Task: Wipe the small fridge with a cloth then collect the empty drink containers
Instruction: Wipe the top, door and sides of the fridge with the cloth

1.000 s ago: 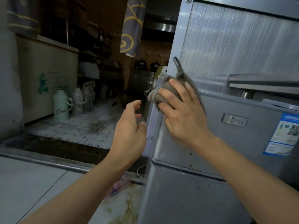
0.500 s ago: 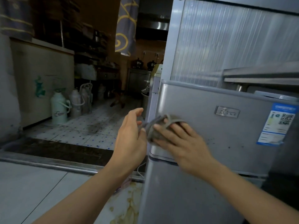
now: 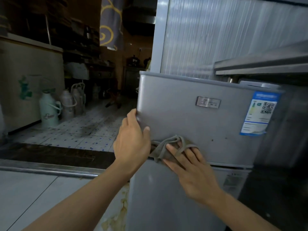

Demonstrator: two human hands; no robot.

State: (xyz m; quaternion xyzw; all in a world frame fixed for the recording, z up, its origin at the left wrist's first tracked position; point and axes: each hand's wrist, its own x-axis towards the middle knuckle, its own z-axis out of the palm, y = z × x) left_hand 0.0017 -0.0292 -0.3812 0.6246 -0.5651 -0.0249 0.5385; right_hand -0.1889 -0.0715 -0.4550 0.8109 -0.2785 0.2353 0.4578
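A small silver two-door fridge [image 3: 191, 117] fills the right half of the head view, with a metal badge and a blue label on its upper door. My right hand [image 3: 191, 170] presses a grey cloth [image 3: 166, 147] flat against the bottom edge of the upper door, fingers spread over it. My left hand [image 3: 133, 140] holds the left edge of that door, fingers wrapped round the side and thumb on the front. No drink containers are visible.
Ribbed metal panelling [image 3: 216, 39] rises behind the fridge and a steel shelf [image 3: 260, 65] juts out at the right. Thermos flasks [image 3: 49, 110] stand on the speckled tile floor at left, beyond a metal threshold strip [image 3: 50, 170]. Stains mark the floor beside the fridge.
My right hand slid the cloth from the top left corner of the upper door down to its bottom edge. My left hand moved in and took hold of the door's left edge.
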